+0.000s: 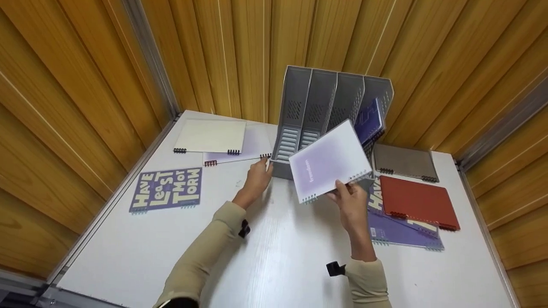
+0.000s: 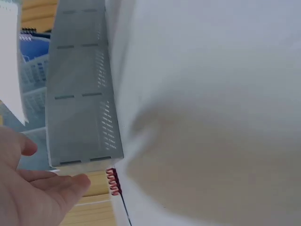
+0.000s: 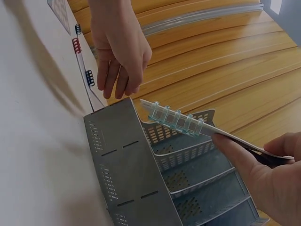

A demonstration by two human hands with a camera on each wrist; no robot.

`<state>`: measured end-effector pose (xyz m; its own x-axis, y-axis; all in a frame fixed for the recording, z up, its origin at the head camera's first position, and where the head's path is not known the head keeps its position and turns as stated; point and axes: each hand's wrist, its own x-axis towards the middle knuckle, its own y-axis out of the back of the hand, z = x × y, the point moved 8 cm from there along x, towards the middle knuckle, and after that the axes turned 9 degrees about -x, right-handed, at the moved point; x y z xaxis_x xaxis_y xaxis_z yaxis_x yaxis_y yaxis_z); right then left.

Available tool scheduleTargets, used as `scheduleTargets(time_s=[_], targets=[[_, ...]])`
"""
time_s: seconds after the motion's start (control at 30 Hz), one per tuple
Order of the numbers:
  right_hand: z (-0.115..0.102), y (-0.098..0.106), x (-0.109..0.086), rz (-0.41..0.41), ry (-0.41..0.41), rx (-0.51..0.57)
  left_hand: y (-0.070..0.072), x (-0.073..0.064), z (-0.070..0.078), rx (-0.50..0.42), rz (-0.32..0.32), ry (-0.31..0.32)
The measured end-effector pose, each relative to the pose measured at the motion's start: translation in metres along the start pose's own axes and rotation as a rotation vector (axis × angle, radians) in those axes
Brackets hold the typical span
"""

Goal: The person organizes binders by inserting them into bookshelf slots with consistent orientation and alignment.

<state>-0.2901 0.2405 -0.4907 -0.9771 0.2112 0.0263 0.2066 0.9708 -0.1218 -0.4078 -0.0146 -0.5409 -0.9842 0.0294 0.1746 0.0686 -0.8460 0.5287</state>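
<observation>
My right hand (image 1: 352, 205) pinches a white-and-lilac spiral notebook (image 1: 329, 162) by its bound edge, thumb on the cover. The notebook is tilted in front of a grey file organizer (image 1: 280, 169) with upright dividers. In the right wrist view its pale green rings (image 3: 176, 120) show edge-on above the slots. My left hand (image 1: 257, 177) is at the organizer's front left corner, its fingers loosely extended; whether they touch it I cannot tell. A dark blue notebook (image 1: 371, 119) leans in the rightmost compartment. The lilac notebook hides part of the middle slots.
Left of the organizer, a cream notebook (image 1: 209, 136) overlaps a pale lilac one (image 1: 257, 143), with a purple lettered notebook (image 1: 167, 190) nearer. On the right lie a brown notebook (image 1: 404, 162), a red one (image 1: 419, 201) and purple ones (image 1: 406, 233) beneath. Wooden walls (image 1: 257, 55) enclose the white table.
</observation>
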Motion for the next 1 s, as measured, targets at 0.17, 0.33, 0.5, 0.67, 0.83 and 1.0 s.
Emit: scheduleTargets(time_s=[0.17,0.33,0.5,0.67,0.83,1.0], targets=[[-0.001,0.011,0.005,0.055,-0.022,-0.033,0.0,0.032,-0.008,-0.015,-0.023,0.054],[-0.002,0.025,0.007,0.11,-0.018,-0.089,0.0,0.042,-0.01,-0.038,-0.081,0.09],[-0.005,0.038,0.013,0.161,0.012,-0.041,-0.005,0.049,-0.009,-0.048,-0.152,0.156],[-0.009,0.041,0.024,0.164,0.043,0.024,-0.005,0.054,-0.001,-0.003,-0.135,0.142],[-0.013,0.043,0.032,0.175,0.048,-0.052,-0.002,0.054,-0.002,0.015,-0.125,0.148],[-0.017,0.048,0.039,0.21,0.073,-0.085,-0.002,0.055,-0.005,-0.017,-0.14,0.182]])
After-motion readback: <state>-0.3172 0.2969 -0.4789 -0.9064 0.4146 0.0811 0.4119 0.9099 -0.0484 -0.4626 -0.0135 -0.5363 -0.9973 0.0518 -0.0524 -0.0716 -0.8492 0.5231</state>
